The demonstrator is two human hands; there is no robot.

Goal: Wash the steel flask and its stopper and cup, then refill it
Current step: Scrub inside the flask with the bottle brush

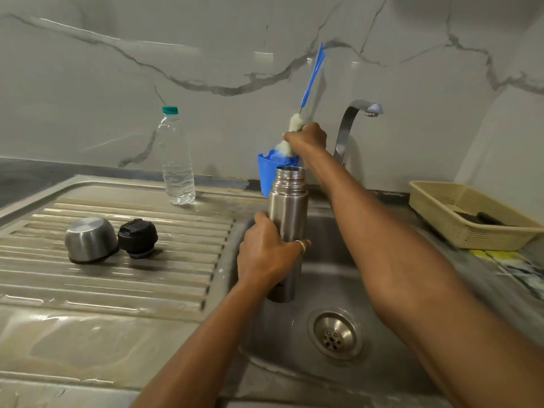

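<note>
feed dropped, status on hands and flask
Left hand grips steel flask, uncapped, over sink. Right hand holds bottle brush by bristles. Cup, stopper on drainboard. Flask mouth unobstructed.

Seen from one wide head-worn camera — looking forward and down, close over the sink's (323, 245) near edge, draining board (132, 290) at left, marbled wall (117, 83) beyond the far edge.

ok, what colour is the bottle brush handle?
Blue. The brush handle shows best in the head view.
</note>
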